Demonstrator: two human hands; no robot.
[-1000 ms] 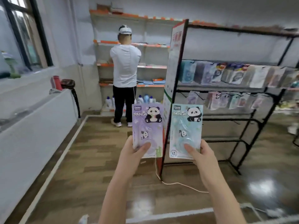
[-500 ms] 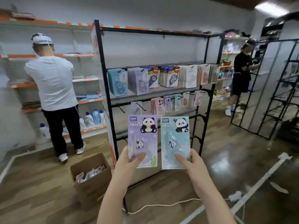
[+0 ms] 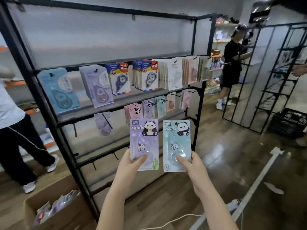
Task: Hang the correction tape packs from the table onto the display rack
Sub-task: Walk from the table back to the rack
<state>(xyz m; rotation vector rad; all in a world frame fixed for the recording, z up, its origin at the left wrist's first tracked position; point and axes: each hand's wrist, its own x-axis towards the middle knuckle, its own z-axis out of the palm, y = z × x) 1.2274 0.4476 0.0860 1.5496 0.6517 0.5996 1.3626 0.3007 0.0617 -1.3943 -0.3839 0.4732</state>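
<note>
Holding purple pack [image 3: 144,143] in left hand [image 3: 131,165], blue pack [image 3: 176,145] in right hand [image 3: 191,168].

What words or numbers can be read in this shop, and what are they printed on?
"PANDA": purple pack, gripped by the left hand.
"PANDA": blue pack, gripped by the right hand.
"38": bottom of a white pack hanging on the display rack.
"PET": round badge on the blue-and-red packs, only just legible.
Small brand tabs atop both panda packs and all other print on the rack: too blurred to read.
</note>
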